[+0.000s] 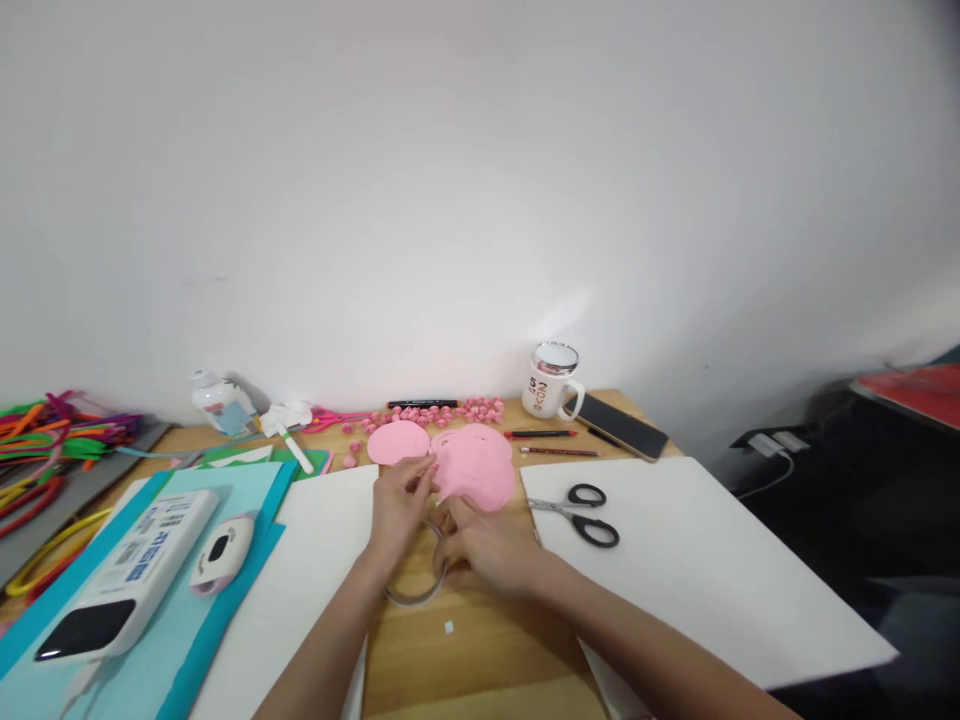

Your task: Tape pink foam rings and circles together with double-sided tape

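My left hand point(403, 500) has its fingertips pinched together at the edge of the pink paper circles point(480, 462); a small pink bit shows at the tips. My right hand point(476, 545) is beside it, fingers curled, over a thin pale ring or strip point(412, 602) that loops on the wooden table. What the right fingers grip is too small to make out. Another stack of pink circles point(397, 442) lies behind my left hand. Several small pink rolled pieces point(484, 409) are scattered near the wall.
Black-handled scissors point(592, 530) rest on white paper point(720, 560) at right. Behind are a mug point(545, 392), a phone point(622, 428) and a pencil point(562, 452). A white device point(131, 575), stapler-like item point(223, 552) and bottle point(223, 403) are at left.
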Demonstrator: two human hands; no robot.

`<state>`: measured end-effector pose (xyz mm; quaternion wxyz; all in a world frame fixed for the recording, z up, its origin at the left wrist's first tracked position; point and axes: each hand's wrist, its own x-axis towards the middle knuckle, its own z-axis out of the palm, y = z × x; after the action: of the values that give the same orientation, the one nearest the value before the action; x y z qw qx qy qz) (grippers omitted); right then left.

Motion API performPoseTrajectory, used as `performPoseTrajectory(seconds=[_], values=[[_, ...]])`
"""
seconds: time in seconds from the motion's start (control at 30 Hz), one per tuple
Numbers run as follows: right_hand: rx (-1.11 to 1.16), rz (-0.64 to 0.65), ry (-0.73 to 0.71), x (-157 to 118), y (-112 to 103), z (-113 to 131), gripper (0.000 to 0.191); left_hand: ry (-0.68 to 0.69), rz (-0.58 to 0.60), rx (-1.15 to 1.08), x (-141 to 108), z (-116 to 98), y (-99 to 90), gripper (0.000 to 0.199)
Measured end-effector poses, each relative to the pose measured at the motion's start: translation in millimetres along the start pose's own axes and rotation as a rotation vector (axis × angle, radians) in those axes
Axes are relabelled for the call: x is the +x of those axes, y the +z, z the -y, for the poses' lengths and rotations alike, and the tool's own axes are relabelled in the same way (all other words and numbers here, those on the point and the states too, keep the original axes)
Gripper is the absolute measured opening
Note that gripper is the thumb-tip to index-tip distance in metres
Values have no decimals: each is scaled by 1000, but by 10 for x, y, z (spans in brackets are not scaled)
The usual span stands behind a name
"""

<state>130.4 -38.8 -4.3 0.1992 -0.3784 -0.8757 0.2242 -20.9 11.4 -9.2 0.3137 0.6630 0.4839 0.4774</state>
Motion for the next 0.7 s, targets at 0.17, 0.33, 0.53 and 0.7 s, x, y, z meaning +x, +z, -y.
performPoseTrajectory(seconds=[0.17,0.33,0.53,0.7], values=[[-81,-4,33,15,-78,188,13,99,-19,115,-5,43,35,19],[-28,-107,-13,22,-92,270,12,-113,-78,-63,10,18,32,23],[10,-335,-38,-69,42,387,30,-329,-134,-173,14,-107,6,35],[-11,-480,-92,-277,106,487,45,-355,-161,-270,16,-151,7,37]])
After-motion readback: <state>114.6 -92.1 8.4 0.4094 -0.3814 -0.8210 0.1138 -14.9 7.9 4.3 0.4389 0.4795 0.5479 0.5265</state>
